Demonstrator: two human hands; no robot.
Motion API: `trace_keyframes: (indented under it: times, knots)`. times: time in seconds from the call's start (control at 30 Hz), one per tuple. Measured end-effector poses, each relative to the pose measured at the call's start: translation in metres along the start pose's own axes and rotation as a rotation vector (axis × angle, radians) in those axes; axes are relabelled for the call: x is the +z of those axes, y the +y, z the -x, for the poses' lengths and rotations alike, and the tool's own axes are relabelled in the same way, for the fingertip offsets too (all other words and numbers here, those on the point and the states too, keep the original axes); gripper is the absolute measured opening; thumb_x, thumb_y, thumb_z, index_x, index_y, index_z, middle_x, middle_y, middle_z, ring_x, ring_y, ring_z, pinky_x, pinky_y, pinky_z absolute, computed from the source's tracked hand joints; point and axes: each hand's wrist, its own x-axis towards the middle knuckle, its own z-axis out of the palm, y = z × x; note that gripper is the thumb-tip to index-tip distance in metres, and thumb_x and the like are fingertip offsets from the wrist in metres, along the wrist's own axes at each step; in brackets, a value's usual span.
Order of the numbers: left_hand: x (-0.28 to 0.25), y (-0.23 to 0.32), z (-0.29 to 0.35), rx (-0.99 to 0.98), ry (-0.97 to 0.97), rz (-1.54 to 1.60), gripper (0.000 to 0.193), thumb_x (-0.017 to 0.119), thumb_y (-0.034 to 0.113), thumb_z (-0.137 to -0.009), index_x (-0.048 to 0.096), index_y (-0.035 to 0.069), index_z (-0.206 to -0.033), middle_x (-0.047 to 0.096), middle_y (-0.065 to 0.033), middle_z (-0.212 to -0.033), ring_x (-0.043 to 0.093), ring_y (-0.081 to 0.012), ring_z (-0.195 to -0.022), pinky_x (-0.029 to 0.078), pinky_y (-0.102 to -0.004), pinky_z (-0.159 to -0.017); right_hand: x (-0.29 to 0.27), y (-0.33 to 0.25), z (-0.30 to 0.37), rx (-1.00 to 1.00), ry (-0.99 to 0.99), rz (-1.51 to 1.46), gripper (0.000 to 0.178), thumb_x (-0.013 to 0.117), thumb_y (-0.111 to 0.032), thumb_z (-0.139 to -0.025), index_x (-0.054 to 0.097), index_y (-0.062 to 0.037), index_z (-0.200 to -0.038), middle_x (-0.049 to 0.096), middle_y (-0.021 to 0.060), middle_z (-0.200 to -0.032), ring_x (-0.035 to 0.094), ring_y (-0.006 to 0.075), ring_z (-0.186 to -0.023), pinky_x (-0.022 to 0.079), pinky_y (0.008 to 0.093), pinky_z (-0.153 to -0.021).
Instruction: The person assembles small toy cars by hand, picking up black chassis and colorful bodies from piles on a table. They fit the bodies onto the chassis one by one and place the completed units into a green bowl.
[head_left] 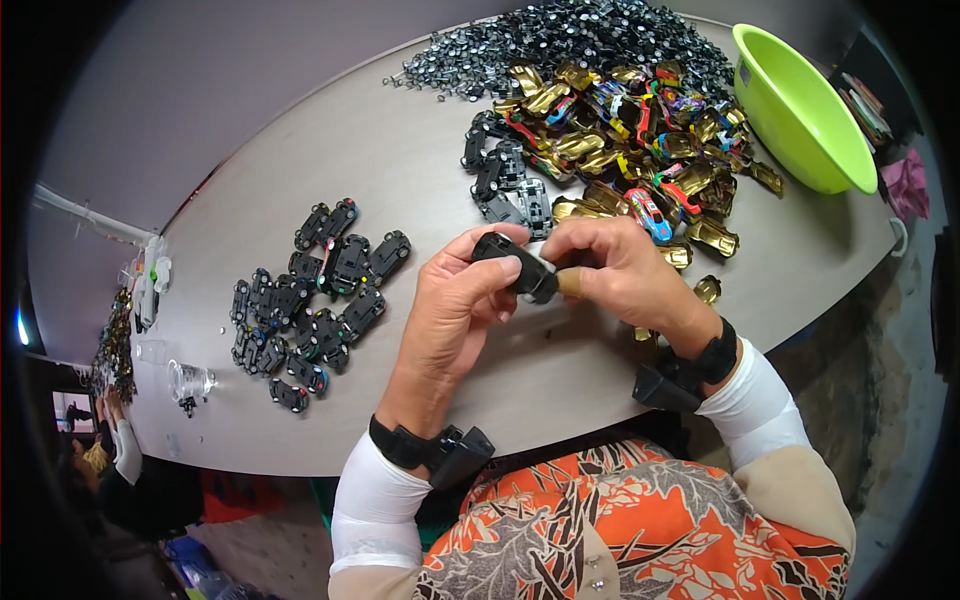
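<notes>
Above the near part of the table, my left hand (450,300) grips a toy car (505,262), its black underside turned up and my thumb pressed along it. My right hand (625,275) is closed at the car's right end, fingertips bent together; whatever they pinch there is hidden. A tan covering shows on one fingertip of that hand. Just beyond my hands lie several black car bases (505,165). Behind and to the right is a heap of shiny gold and coloured toy car bodies (600,135).
At the far edge spreads a big pile of small wheels on axles (580,45). A lime-green basin (805,110) leans at the far right. Black-bottomed toy cars (310,300) lie grouped at left, near a clear plastic cup (188,380). Another person's arm (127,450) shows far left.
</notes>
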Motion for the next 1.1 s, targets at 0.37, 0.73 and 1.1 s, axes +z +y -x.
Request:
trace_keyframes:
  times: [0.37,0.73,1.1]
  knots:
    - [0.006,0.004,0.008,-0.079,-0.232,-0.258,0.031,0.064,0.012,-0.082,0.054,0.005,-0.111,0.059,-0.0053,-0.091,0.065,-0.0180,-0.083,0.055,-0.0277,-0.063,-0.017,-0.017,0.003,-0.064,-0.002,-0.186,0.008,0.061,0.000,-0.076,0.058,-0.0009,-0.083,0.057,0.0003,-0.068,0.055,0.0054,-0.060,0.045,0.0194,-0.050]
    - [0.000,0.001,0.004,-0.106,-0.209,-0.220,0.034,0.066,0.013,-0.080,0.055,0.002,-0.110,0.059,0.0007,-0.082,0.047,-0.0025,-0.067,0.036,-0.0153,-0.056,-0.011,-0.015,0.004,0.016,-0.067,-0.209,0.008,0.060,-0.002,-0.078,0.058,-0.0024,-0.086,0.055,-0.0014,-0.069,0.051,0.0036,-0.054,0.041,0.0181,-0.046]
    - [0.003,-0.005,0.008,-0.006,-0.208,-0.481,0.020,0.061,0.009,-0.080,0.059,0.001,-0.099,0.056,0.0029,-0.081,0.050,-0.0038,-0.072,0.041,-0.0197,-0.062,-0.012,-0.010,0.003,-0.010,-0.141,0.275,0.012,0.060,-0.006,-0.075,0.060,0.0011,-0.084,0.057,0.0059,-0.068,0.055,0.0139,-0.062,0.043,0.0277,-0.056]
